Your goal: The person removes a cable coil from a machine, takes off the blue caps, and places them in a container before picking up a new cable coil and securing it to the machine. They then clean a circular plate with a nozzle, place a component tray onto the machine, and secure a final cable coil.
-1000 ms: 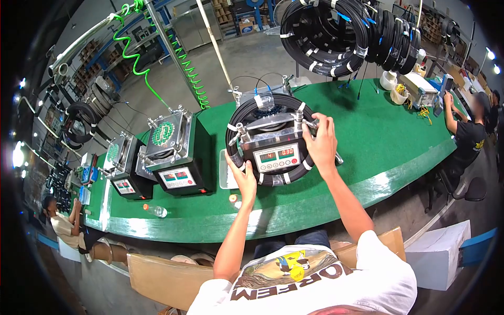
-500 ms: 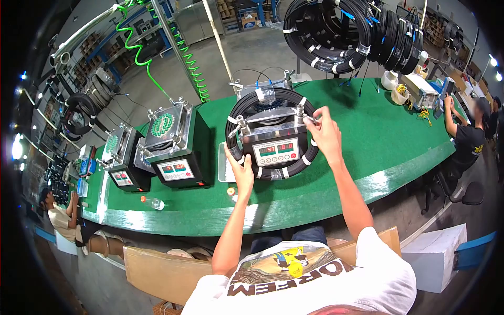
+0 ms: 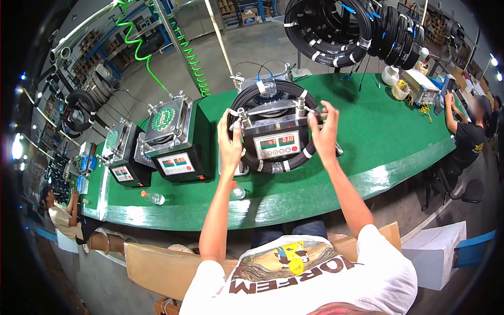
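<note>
In front of me stands a black polishing machine with a lit control panel (image 3: 276,145), its displays showing red digits. A coil of black cable (image 3: 269,167), banded with white tape, hangs around it. My left hand (image 3: 229,144) is closed at the left front clamp lever (image 3: 234,112), thumb upright beside the post. At the right front clamp lever (image 3: 312,111), my right hand (image 3: 324,134) is closed, thumb against it and fingers curled above. Part of each lever is hidden by the fingers. A small clear bag (image 3: 267,88) lies at the coil's top.
Two similar machines (image 3: 176,166) (image 3: 122,173) stand to the left on the green bench (image 3: 367,152). Clear bottles with orange caps (image 3: 153,198) (image 3: 238,191) are near the front edge. Black cable coils (image 3: 328,55) hang at the back right. Other people (image 3: 469,131) (image 3: 65,220) sit at both ends.
My left hand has moved up from the coil's lower left to the left clamp. My right hand stays at the right clamp. The right-hand display went from 0.0 to 0.30.
</note>
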Demonstrator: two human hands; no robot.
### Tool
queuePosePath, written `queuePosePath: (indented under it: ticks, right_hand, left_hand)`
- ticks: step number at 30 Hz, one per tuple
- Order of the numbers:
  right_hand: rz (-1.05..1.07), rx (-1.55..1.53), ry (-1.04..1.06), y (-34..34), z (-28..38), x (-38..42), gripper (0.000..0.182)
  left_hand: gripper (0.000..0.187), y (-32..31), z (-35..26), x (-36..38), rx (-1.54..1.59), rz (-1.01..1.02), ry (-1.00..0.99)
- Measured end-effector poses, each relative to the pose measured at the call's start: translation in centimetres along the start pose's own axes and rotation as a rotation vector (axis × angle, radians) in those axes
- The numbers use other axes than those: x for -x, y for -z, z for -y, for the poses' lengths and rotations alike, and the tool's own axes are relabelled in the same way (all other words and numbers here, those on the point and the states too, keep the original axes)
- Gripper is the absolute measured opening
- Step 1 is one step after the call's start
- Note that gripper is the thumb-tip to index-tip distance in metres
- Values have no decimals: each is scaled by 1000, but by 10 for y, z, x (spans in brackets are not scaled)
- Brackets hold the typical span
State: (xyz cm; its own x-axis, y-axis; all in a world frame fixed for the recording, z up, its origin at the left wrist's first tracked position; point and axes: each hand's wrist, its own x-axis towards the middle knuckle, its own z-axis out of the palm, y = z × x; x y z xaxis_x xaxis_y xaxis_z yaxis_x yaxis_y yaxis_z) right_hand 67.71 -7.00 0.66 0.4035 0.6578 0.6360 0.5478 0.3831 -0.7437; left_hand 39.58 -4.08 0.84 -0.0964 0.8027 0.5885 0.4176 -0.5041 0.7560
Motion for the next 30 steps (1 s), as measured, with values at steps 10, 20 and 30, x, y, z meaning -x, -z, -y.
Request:
queuePosePath:
  ticks: [10, 20, 30]
  right_hand:
    - [352, 620, 154, -9, 8, 67, 106]
    - [279, 640, 35, -24, 24, 67, 110]
    - [94, 519, 170, 4, 19, 19, 60]
  left_hand:
    - [44, -16, -7, -21, 140, -15, 28]
    - [41, -17, -10, -19, 155, -33, 55]
    - [30, 9, -7, -19, -463, -26, -297]
